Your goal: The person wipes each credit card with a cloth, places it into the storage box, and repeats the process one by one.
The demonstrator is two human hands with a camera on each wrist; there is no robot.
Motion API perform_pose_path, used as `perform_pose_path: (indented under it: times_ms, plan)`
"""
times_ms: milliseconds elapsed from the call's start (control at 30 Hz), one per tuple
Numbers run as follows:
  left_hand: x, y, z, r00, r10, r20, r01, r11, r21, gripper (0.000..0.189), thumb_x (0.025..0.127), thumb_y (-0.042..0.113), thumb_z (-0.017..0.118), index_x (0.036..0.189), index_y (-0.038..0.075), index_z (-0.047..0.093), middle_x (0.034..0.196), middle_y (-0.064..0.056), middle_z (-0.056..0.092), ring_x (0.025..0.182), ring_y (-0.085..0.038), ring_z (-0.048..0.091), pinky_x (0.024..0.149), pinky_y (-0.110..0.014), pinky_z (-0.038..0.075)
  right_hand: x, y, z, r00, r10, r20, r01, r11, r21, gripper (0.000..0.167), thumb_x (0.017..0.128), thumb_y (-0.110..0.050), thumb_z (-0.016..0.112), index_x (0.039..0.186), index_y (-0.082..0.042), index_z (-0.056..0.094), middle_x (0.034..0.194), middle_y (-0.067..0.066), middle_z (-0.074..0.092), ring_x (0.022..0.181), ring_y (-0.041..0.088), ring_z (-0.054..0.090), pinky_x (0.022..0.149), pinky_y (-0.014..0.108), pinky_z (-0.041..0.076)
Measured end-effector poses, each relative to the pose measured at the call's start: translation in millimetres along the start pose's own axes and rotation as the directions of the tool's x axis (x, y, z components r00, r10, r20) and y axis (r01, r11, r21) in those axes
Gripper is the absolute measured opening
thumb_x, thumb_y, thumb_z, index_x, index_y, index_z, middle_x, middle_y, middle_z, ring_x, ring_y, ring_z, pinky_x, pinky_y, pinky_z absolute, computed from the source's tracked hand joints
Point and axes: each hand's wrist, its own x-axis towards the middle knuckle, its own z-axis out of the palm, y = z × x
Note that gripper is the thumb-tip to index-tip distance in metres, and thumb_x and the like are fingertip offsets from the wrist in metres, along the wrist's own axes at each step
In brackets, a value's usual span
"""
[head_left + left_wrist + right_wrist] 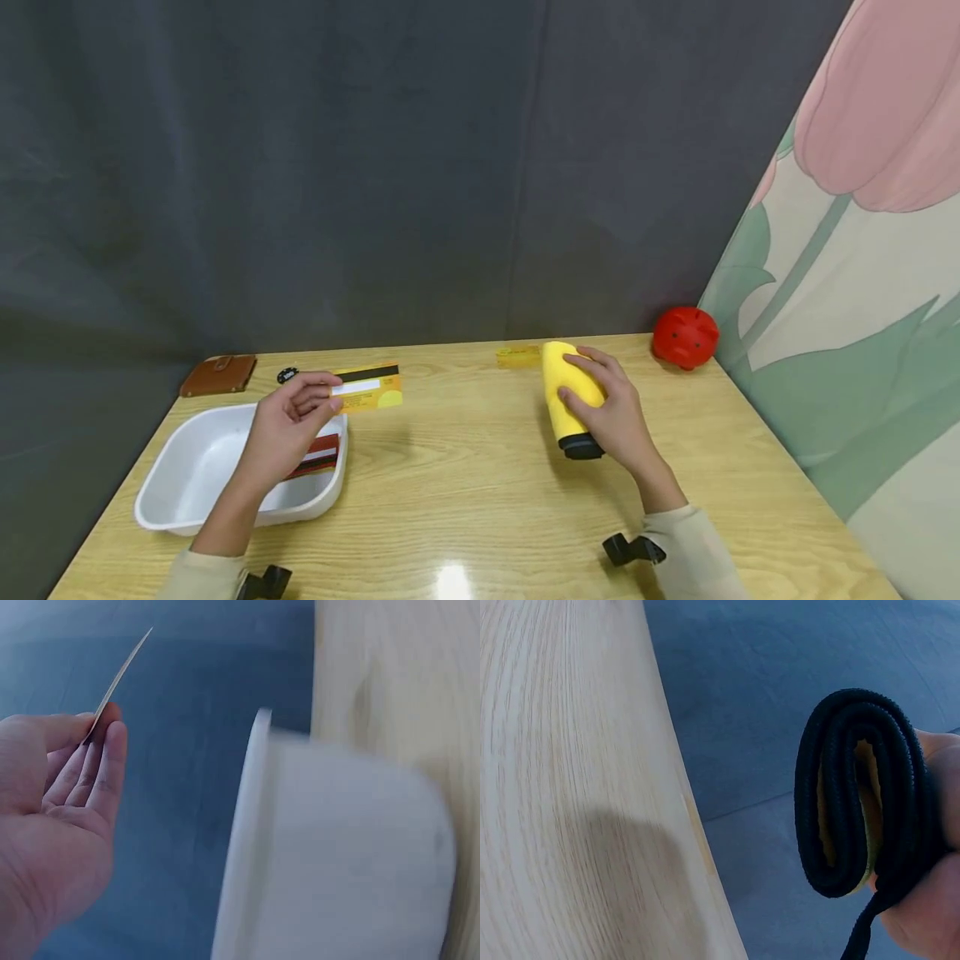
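My left hand [279, 433] pinches a yellow bank-style card [384, 390] by one end, between thumb and fingers. The card's black stripe and white strip show in the head view; in the left wrist view the card [120, 675] appears edge-on. Below that hand is a white plastic basin [176, 454], with a red striped card [321, 454] lying inside it. My right hand [618, 421] grips a rolled yellow cloth [557, 379] with black trim, held over the table. From its end, the right wrist view shows the black edging [806, 795] coiled in layers.
Another yellow card [517, 357] lies at the table's back edge. A red piggy bank [685, 337] stands at the back right. At the back left are a brown leather wallet [219, 376] and a black poker chip [287, 375]. A dark curtain [420, 167] hangs behind the table.
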Motion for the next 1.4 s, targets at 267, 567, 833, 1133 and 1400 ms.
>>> perform_pose_path:
  times_ms: [267, 567, 833, 1133, 1400]
  plan:
    - [-12.1, -18.6, -49.0, 0.992, -0.127, 0.014, 0.124, 0.984, 0.13, 0.035, 0.1, 0.022, 0.07, 0.128, 0.003, 0.062, 0.101, 0.021, 0.072, 0.091, 0.004, 0.071, 0.081, -0.013, 0.058, -1.6, 2, 0, 1.0, 0.004, 0.004, -0.004, 1.0, -0.005, 0.048, 0.089, -0.013, 0.081, 0.134, -0.015, 0.069, 0.149, 0.011, 0.055, 0.129, 0.032, 0.057, 0.093, 0.009, 0.039]
    - [-23.9, -45.2, -74.3, 0.971, -0.235, -0.042, 0.239, 0.958, 0.156, 0.038, 0.101, 0.025, 0.069, 0.128, 0.0, 0.06, 0.095, 0.025, 0.072, 0.088, 0.006, 0.07, 0.076, -0.013, 0.058, -0.7, 2, 0, 1.0, 0.002, 0.014, -0.002, 1.0, 0.001, 0.047, 0.089, -0.014, 0.081, 0.135, -0.015, 0.068, 0.15, 0.011, 0.054, 0.126, 0.03, 0.057, 0.091, 0.01, 0.041]
    - [-26.1, -60.4, -87.4, 0.965, -0.249, 0.083, 0.242, 0.967, 0.086, 0.039, 0.105, 0.019, 0.061, 0.132, -0.009, 0.055, 0.102, 0.022, 0.072, 0.092, 0.004, 0.071, 0.081, -0.023, 0.062, -2.2, 4, -2, 1.0, -0.009, 0.003, 0.009, 1.0, -0.003, 0.046, 0.09, -0.013, 0.08, 0.134, -0.014, 0.069, 0.148, 0.013, 0.055, 0.126, 0.032, 0.057, 0.09, 0.007, 0.039]
    - [-24.4, -65.6, -82.0, 0.95, -0.289, 0.122, 0.272, 0.952, 0.14, 0.029, 0.108, 0.009, 0.053, 0.129, -0.009, 0.058, 0.104, 0.012, 0.069, 0.094, 0.008, 0.065, 0.082, -0.026, 0.063, -1.6, 7, -1, 1.0, -0.019, -0.001, 0.019, 1.0, 0.001, 0.046, 0.089, -0.013, 0.081, 0.134, -0.016, 0.069, 0.148, 0.011, 0.055, 0.128, 0.031, 0.057, 0.091, 0.007, 0.039]
    - [-22.8, -70.8, -73.2, 0.948, -0.274, 0.159, 0.253, 0.957, 0.141, 0.027, 0.107, 0.001, 0.05, 0.129, -0.01, 0.058, 0.113, -0.012, 0.068, 0.094, 0.007, 0.065, 0.081, -0.029, 0.064, -1.4, 7, -1, 1.0, -0.021, -0.005, 0.021, 1.0, -0.003, 0.046, 0.089, -0.012, 0.081, 0.133, -0.015, 0.069, 0.148, 0.012, 0.055, 0.126, 0.031, 0.057, 0.09, 0.007, 0.04]
